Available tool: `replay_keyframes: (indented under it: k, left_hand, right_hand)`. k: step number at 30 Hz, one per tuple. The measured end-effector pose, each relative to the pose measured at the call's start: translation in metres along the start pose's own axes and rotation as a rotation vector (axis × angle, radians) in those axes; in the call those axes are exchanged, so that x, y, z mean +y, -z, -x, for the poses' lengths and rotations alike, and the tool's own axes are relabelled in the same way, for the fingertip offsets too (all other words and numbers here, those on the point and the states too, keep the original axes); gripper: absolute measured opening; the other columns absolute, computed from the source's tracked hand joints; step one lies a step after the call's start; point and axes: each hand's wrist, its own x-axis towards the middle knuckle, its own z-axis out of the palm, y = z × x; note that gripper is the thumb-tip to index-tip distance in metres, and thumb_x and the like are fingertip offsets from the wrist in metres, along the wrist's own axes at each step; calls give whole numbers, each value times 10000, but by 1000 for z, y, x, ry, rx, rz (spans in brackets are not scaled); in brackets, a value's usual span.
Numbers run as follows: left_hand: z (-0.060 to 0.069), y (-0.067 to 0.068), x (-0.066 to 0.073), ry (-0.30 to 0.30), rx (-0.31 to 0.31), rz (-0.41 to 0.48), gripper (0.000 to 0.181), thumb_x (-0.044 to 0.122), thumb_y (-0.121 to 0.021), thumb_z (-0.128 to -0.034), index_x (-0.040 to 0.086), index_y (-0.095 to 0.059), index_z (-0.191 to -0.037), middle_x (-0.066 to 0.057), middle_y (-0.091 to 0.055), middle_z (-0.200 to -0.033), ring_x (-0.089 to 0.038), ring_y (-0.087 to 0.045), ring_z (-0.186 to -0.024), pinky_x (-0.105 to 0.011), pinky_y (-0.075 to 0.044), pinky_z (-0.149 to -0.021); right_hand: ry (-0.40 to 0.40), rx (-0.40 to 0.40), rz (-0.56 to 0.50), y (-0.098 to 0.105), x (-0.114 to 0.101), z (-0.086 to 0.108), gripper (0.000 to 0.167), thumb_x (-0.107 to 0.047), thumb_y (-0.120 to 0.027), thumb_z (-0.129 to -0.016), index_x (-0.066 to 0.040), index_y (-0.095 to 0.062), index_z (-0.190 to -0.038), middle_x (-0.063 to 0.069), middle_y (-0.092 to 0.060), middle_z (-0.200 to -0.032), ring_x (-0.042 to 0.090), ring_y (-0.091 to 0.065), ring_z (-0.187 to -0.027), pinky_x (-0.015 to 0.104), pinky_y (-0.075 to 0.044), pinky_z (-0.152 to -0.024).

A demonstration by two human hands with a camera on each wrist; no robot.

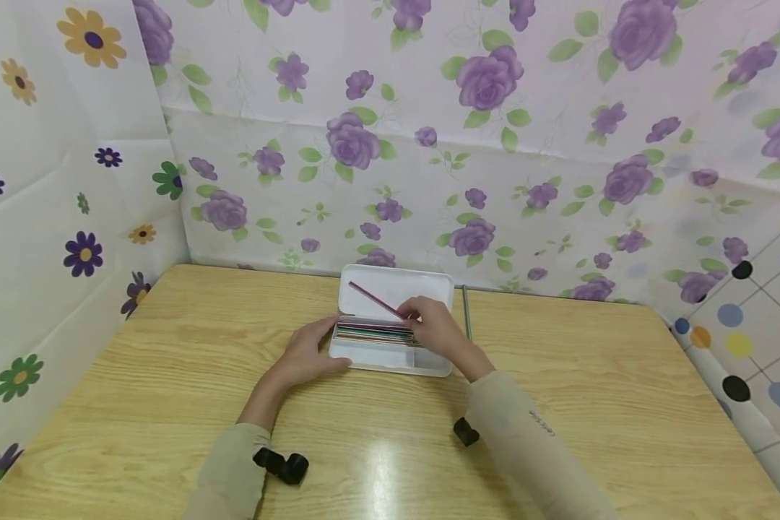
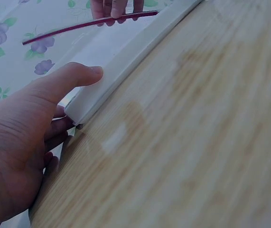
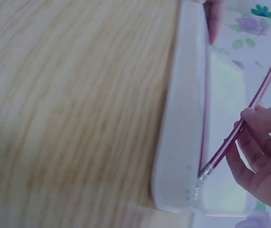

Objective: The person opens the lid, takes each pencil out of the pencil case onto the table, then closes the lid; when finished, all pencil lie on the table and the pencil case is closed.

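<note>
A white case [image 1: 370, 355] lies with its lid up at the back of the table, several thin pencils or sticks [image 1: 370, 331] side by side in it. The right hand [image 1: 437, 331] pinches a dark red stick [image 1: 373, 297] above the case; in the right wrist view this red stick [image 3: 263, 85] has a silvery part at its lower end. At the case's left end is the left hand [image 1: 304, 354], its thumb on the rim and its fingers around the outer side. The left wrist view shows that left hand [image 2: 26, 128] gripping the white case's corner [image 2: 85, 102].
A grey-green stick [image 1: 466, 310] lies on the wooden table [image 1: 364, 448] just right of the case. Flowered sheets [image 1: 416, 180] stand behind the table and at its left, with a dotted sheet [image 1: 754, 339] at the right. Black devices are on both wrists.
</note>
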Motion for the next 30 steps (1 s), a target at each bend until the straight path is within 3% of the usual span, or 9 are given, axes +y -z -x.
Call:
replay_keyframes:
  k: [4, 8, 15, 21, 30]
  left_hand:
    - [1, 0, 0, 3, 1, 4, 905, 363, -795, -774, 53, -349, -1497, -172, -341, -1516, -401, -266, -1385, -595, -168, -1105]
    - [1, 0, -1, 3, 3, 11, 902, 356, -798, -774, 58, -351, -1498, -168, -345, -1515, -397, -267, -1386, -597, -163, -1105]
    - [2, 0, -1, 10, 1, 10, 902, 360, -799, -778, 65, -347, -1501, -163, -344, -1516, -396, -258, -1389, -603, -150, -1104]
    - [2, 0, -1, 9, 2, 9, 911, 364, -800, -774, 72, -341, -1505, -158, -338, -1521, -389, -260, -1391, -599, -152, -1105]
    - [0, -1, -2, 10, -1, 14, 905, 355, -798, -777, 71, -340, -1505, -153, -333, -1524, -380, -254, -1397, -592, -146, -1110]
  right_hand:
    - [-8, 70, -31, 7, 0, 1, 163, 29, -656, -883, -3, -684, -1040, 86, -683, -950, 237, -641, -896, 351, -530, -763]
    - [-66, 109, -131, 16, 1, 3, 172, 1, -664, -885, -7, -670, -1057, 98, -685, -943, 244, -649, -856, 329, -547, -653]
    - [-137, 194, -229, 33, 4, 8, 222, -25, -678, -870, 28, -659, -1084, 134, -680, -981, 279, -645, -913, 361, -546, -771]
    - [-225, 242, -355, 47, 15, 12, 270, -14, -647, -883, 62, -635, -1141, 177, -655, -1009, 270, -635, -898, 285, -563, -719]
    - [-373, 265, -442, 63, 43, 22, 346, -26, -614, -918, 87, -574, -1242, 205, -613, -1103, 240, -613, -948, 298, -565, -761]
